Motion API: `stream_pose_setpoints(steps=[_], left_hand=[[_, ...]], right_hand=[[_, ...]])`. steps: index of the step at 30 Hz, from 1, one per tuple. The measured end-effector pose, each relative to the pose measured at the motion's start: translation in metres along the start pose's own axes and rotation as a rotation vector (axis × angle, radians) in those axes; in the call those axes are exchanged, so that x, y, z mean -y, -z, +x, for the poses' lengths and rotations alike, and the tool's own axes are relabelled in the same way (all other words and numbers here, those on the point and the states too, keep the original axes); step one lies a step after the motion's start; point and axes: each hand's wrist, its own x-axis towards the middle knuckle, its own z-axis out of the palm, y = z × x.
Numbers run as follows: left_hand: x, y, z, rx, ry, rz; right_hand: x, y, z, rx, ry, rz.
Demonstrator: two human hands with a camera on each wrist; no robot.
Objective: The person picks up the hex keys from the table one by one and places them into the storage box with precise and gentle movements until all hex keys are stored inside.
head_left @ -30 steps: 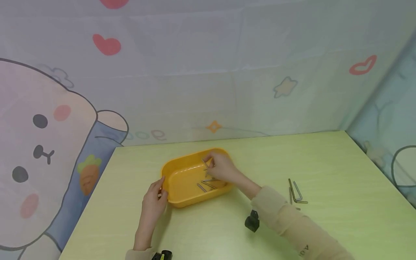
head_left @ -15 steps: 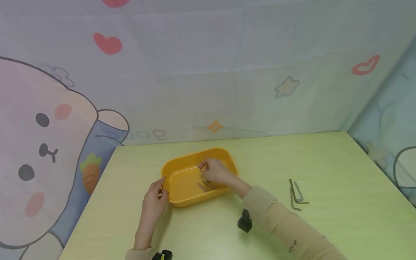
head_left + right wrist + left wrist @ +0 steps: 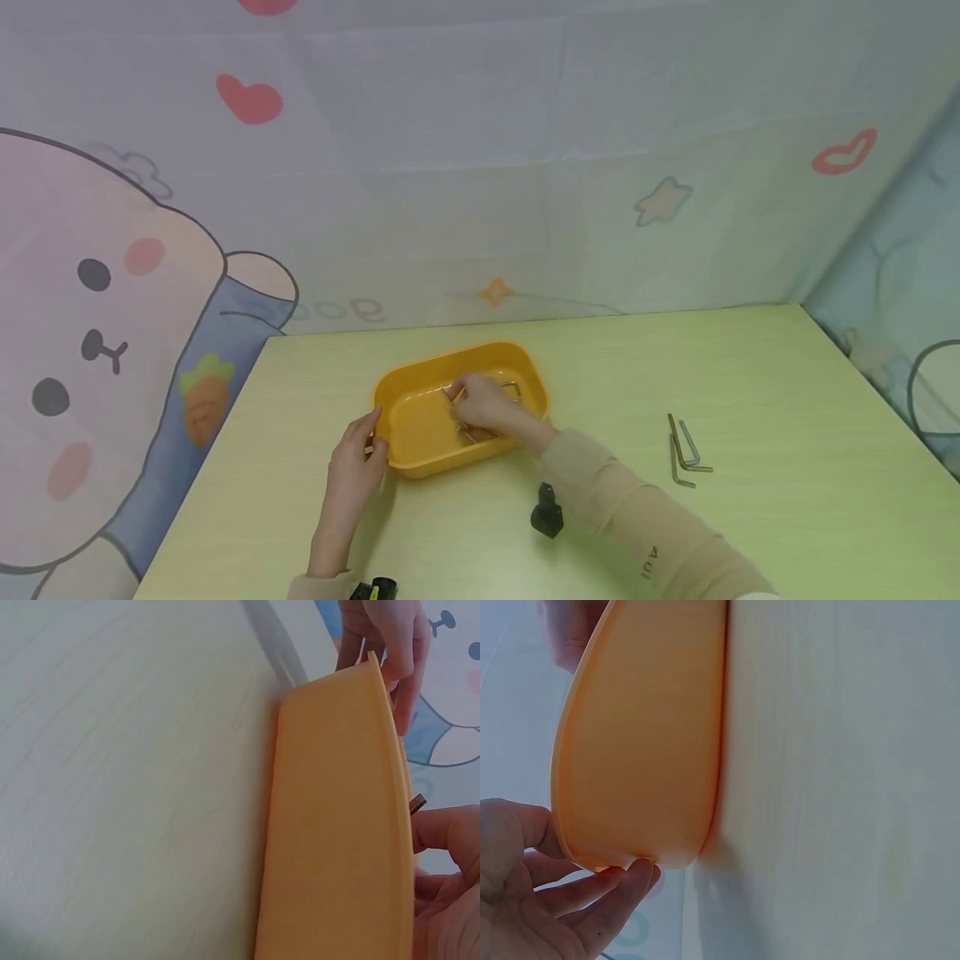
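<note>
A yellow plastic tray (image 3: 420, 460) sits on the table with several metal hex keys lying in its right half. My left hand (image 3: 357, 458) grips the tray's left end; in the left wrist view the thumb lies at the rim and the fingertips (image 3: 640, 871) against the outer wall. Inside the tray, my right hand (image 3: 486, 403) pinches a hex key (image 3: 447, 397), whose end sticks up past the thumb and index finger. The right wrist view shows that end (image 3: 418, 803) just above the rim, the rest hidden by the tray wall. Another hex key (image 3: 513, 384) shows behind the hand.
Several L-shaped hex keys (image 3: 684, 454) lie grouped on the light wooden table (image 3: 780, 433) to the right of the tray. A printed cloth backdrop (image 3: 450, 167) hangs behind the table, and another stretch of cloth borders its right side.
My right hand has moved left and slightly lower inside the tray, carrying the hex key. A hex key at the tray's right end has come into view. The left hand stays at the tray.
</note>
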Motion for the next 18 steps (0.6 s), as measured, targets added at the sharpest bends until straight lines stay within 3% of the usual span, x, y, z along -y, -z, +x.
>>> stream_pose_setpoints(steps=[9, 18], left_hand=[[0.000, 0.000, 0.000, -0.005, -0.001, 0.003], [-0.001, 0.000, -0.001, -0.014, -0.005, -0.001]], right_hand=[[-0.002, -0.012, 0.004, 0.023, -0.057, 0.069], [-0.004, -0.016, 0.008, 0.032, -0.095, 0.001]])
